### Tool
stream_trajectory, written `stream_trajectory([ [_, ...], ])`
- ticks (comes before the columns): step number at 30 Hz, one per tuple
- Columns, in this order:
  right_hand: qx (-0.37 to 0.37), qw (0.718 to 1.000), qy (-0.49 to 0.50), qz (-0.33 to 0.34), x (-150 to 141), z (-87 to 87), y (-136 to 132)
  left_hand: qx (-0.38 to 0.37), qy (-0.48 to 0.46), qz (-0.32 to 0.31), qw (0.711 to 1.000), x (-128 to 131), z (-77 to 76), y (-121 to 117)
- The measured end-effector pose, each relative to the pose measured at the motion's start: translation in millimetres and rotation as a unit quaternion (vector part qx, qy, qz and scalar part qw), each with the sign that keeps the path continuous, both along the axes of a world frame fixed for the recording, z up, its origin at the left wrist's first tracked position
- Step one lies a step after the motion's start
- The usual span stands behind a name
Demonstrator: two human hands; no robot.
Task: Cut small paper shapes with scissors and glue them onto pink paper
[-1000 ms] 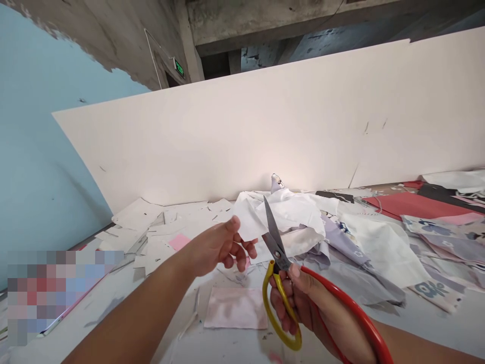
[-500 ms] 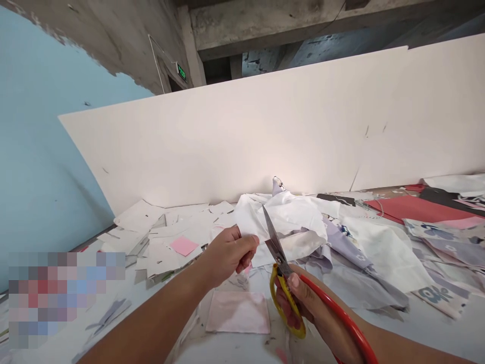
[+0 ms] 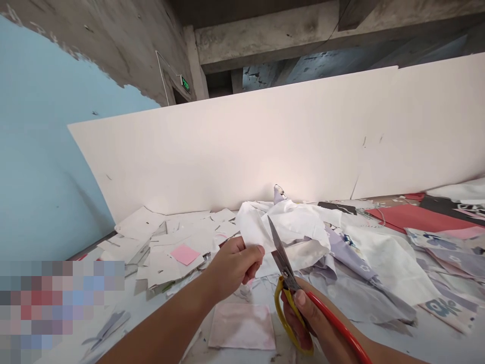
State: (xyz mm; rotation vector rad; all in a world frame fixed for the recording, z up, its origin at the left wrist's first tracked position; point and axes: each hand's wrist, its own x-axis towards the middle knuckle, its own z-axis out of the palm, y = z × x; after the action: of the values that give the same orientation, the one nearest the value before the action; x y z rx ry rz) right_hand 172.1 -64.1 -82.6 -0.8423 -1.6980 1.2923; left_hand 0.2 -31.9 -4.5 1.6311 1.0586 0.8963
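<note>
My left hand (image 3: 235, 265) is closed in a pinch on the edge of a white cloth (image 3: 299, 227) that lies heaped in the middle of the table. My right hand (image 3: 310, 318) grips a pair of scissors (image 3: 286, 270) with one yellow and one red handle loop. The steel blades point up and away, right beside the cloth edge that my left hand holds. A pale pink square of fabric (image 3: 242, 326) lies flat on the table just below my hands.
Several cut white pieces and a small pink square (image 3: 185, 254) are piled at the left. Lilac flowered cloth (image 3: 356, 253), red fabric (image 3: 417, 217) and other patterned cloth spread to the right. A long white board (image 3: 265, 141) stands along the table's back.
My left hand went from loosely open fingers to a pinch on the white cloth's edge. The scissors stayed beside it, and the view tilted slightly upward.
</note>
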Motion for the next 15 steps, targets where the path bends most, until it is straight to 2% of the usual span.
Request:
stream_trajectory([
  [6,0.028,0.999,-0.008,0.024,-2.5,0.7,-0.2,0.032,-0.005,0.049,0.998,-0.5,-0.1,-0.5],
  [15,0.024,1.000,-0.015,0.013,-5.7,1.4,-0.6,0.053,0.000,0.065,0.996,1.9,-0.4,-2.8],
])
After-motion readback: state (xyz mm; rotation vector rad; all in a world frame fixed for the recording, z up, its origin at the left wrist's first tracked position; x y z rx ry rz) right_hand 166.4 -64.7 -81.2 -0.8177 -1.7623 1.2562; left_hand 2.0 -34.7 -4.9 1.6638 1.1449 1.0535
